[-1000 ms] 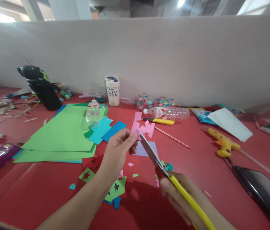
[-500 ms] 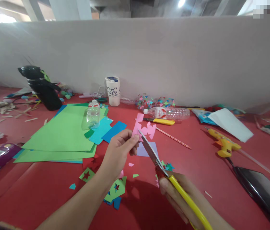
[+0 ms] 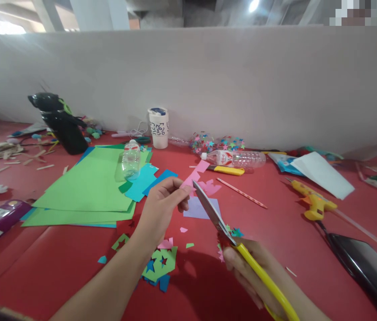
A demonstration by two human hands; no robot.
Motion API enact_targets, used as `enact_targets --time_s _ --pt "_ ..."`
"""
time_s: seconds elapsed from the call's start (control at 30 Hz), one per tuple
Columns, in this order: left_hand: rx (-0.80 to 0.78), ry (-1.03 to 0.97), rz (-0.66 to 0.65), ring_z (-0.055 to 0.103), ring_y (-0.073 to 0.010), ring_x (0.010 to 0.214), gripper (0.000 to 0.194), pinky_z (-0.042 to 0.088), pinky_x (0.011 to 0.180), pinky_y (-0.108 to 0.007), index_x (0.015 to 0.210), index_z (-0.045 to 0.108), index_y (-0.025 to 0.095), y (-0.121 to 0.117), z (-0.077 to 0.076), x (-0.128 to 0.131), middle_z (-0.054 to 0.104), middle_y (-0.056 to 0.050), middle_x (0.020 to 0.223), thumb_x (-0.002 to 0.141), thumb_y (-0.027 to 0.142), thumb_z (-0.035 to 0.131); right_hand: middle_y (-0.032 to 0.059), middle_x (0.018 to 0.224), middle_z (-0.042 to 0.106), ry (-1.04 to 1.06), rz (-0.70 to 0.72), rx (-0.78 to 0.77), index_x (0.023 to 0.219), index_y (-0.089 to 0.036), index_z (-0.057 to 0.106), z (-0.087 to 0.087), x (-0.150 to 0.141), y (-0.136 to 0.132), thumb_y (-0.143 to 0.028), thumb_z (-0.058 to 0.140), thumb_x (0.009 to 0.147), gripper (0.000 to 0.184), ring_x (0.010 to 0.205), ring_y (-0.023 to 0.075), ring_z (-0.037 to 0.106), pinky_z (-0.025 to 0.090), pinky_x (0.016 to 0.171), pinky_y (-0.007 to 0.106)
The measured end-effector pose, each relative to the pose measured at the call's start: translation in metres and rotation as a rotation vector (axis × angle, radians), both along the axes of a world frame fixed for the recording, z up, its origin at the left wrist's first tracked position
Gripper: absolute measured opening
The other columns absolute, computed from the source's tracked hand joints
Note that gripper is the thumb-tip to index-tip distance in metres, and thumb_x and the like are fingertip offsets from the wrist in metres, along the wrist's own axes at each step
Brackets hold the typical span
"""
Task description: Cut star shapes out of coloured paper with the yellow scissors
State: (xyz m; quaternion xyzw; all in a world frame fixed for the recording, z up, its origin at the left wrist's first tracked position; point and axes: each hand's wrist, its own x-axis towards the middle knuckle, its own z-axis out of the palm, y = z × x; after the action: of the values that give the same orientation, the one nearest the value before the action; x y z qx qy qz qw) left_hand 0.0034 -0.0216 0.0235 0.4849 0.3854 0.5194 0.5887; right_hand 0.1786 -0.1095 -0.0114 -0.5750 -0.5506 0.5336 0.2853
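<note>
A pink paper strip (image 3: pixel 202 167) is pinched between the thumb and fingers of my left hand (image 3: pixel 170 196). My right hand (image 3: pixel 248 267) is wrapped around the yellow handles of a pair of scissors (image 3: pixel 210 209). The blades look closed or nearly so, their tips at the strip's edge beside my left fingertips. Just right of the tips is a jagged pink paper scrap (image 3: pixel 210 187) with star-shaped notches. Beneath, a lilac paper square (image 3: pixel 203 208) lies on the red table. Small cut paper stars (image 3: pixel 235 232) are close to my right hand, partly hidden by it.
Green sheets (image 3: pixel 77 183) with a clear bottle (image 3: pixel 130 160) on them are at left. Behind are a white cup (image 3: pixel 159 128), a lying bottle (image 3: pixel 238 158) and a yellow cutter (image 3: pixel 230 170). A glue gun (image 3: pixel 312 198) and black device (image 3: pixel 365 263) are at right.
The pink strip has tilted to the right in my left hand. The jagged pink scrap now sits lower and looks separate from the strip. The scissors have barely moved.
</note>
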Motion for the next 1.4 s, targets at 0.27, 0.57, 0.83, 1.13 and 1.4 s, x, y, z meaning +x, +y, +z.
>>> enact_targets --time_s 0.27,0.57,0.83,1.13,1.4 --pt "0.000 -0.109 0.078 0.057 -0.0083 0.053 0.011 0.048 0.056 -0.022 0.074 0.052 0.018 0.004 0.002 -0.001 0.058 0.005 0.061 0.074 0.018 0.063 -0.0124 0.037 0.030 0.013 -0.061 -0.017 0.063 -0.022 0.043 0.009 -0.005 -0.002 -0.070 0.042 0.076 0.050 0.027 0.0038 0.024 0.016 0.030 0.017" --pt "0.217 -0.024 0.180 0.056 -0.0066 0.060 0.017 0.047 0.060 -0.020 0.087 0.054 0.020 0.004 0.000 -0.003 0.056 0.005 0.072 0.075 0.011 0.062 -0.0128 0.037 0.031 0.032 -0.027 -0.072 0.066 -0.021 0.045 0.001 0.000 0.001 -0.078 0.042 0.070 0.057 0.027 0.0039 0.027 0.024 0.027 0.015" --pt "0.241 0.011 0.219 0.054 -0.0082 0.064 0.014 0.046 0.060 -0.020 0.087 0.060 0.020 0.005 0.002 -0.006 0.056 0.003 0.073 0.075 0.014 0.063 -0.0114 0.042 0.034 -0.046 0.044 0.027 0.068 -0.022 0.040 0.017 0.000 -0.003 -0.084 0.033 0.069 0.062 0.033 0.0051 0.030 0.025 0.036 0.018" --pt "0.123 0.031 0.188 0.048 -0.0050 0.053 0.005 0.040 0.051 -0.017 0.078 0.062 0.016 0.009 0.002 -0.008 0.056 0.004 0.064 0.074 0.017 0.065 -0.0099 0.046 0.033 -0.128 0.040 -0.010 0.068 -0.022 0.043 0.013 0.004 -0.004 -0.077 0.041 0.074 0.055 0.036 0.0067 0.028 0.024 0.036 0.021" --pt "0.016 0.005 0.187 0.052 -0.0074 0.050 0.007 0.040 0.049 -0.018 0.079 0.061 0.014 0.007 0.004 -0.006 0.057 0.003 0.056 0.073 0.017 0.064 -0.0092 0.045 0.035 -0.168 0.018 -0.012 0.069 -0.022 0.045 0.014 0.003 -0.005 -0.065 0.040 0.082 0.044 0.036 0.0086 0.031 0.030 0.038 0.022"
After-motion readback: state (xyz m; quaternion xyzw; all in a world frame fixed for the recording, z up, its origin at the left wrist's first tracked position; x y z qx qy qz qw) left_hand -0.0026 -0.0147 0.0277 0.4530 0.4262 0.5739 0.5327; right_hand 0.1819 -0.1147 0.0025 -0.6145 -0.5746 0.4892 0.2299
